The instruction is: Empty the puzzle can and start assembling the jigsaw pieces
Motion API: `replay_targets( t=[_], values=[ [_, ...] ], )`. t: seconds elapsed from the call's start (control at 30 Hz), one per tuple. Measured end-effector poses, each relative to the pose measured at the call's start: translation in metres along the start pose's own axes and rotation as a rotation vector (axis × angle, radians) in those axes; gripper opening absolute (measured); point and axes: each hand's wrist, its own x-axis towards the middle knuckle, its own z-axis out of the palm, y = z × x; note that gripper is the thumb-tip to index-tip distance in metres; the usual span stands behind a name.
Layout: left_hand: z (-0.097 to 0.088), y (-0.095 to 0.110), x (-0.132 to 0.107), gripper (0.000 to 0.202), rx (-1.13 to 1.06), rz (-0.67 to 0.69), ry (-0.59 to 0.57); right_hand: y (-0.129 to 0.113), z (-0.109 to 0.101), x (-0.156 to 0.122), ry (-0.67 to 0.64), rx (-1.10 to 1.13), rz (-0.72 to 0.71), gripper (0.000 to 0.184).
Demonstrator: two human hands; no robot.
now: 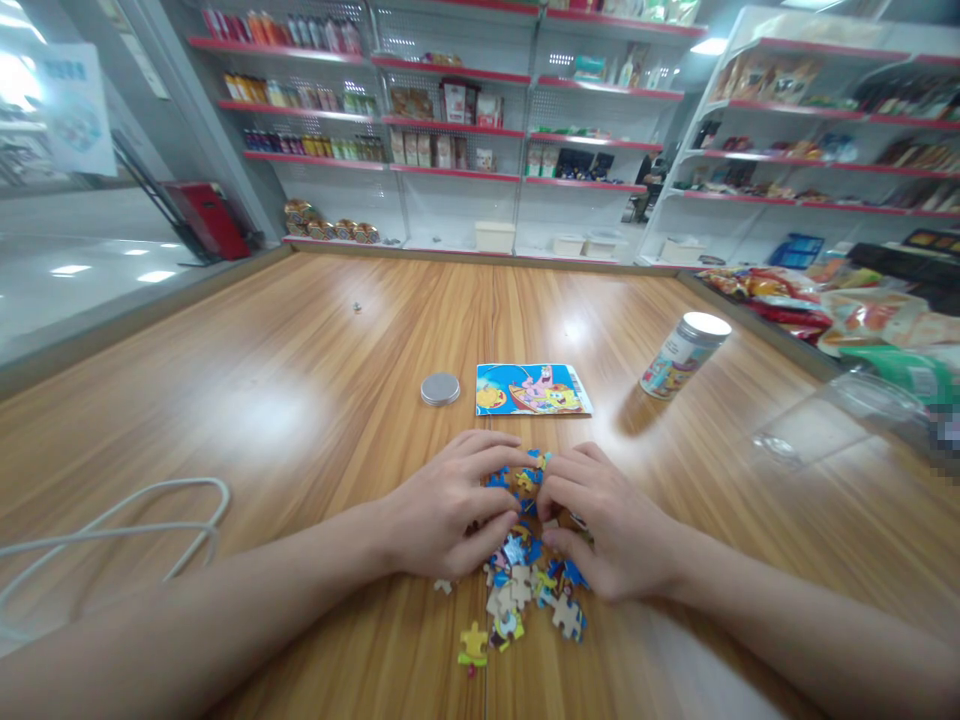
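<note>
A loose heap of jigsaw puzzle pieces [520, 585] lies on the wooden table, some showing blue and yellow print, others their plain beige backs. My left hand [457, 500] rests over the left side of the heap, its fingers stretched out and apart, touching pieces. On the opposite side, my right hand [604, 515] curves over the pieces with bent fingers and a gap before the thumb. Some pieces under both palms are hidden. A yellow puzzle piece [473, 643] sits apart at the near edge. Just beyond the hands lies a cartoon picture card [532, 390].
Left of the card is a round metal lid [440, 389]. A printed cylindrical can [684, 356] stands to the right, near a clear plastic container [832, 420]. A white cable [150, 490] loops at left. Snack bags [780, 300] lie along the right; stocked shelves [450, 125] stand behind.
</note>
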Motion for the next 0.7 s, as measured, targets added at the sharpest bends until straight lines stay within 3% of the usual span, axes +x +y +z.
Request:
replay_targets(
  t=[0.17,0.33,0.5,0.7],
  values=[
    [-0.0010,0.0008,-0.0001,0.011,-0.012,-0.033,0.037,0.0005,0.0004,0.0015,-0.012,-0.020,0.014,0.015],
    [-0.0015,0.0015,0.0015,0.013,-0.029,0.002,0.003,0.0000,0.0021,0.0015,-0.015,-0.038,0.051,0.013],
    [-0.0019,0.0011,0.0021,0.014,-0.017,-0.061,0.070,0.0025,0.0047,0.0014,0.035,-0.061,0.077,0.011],
    [0.0000,0.0019,0.0010,0.014,0.009,-0.025,0.023,0.0046,0.0028,-0.0011,0.059,-0.051,0.084,0.020]
  ],
)
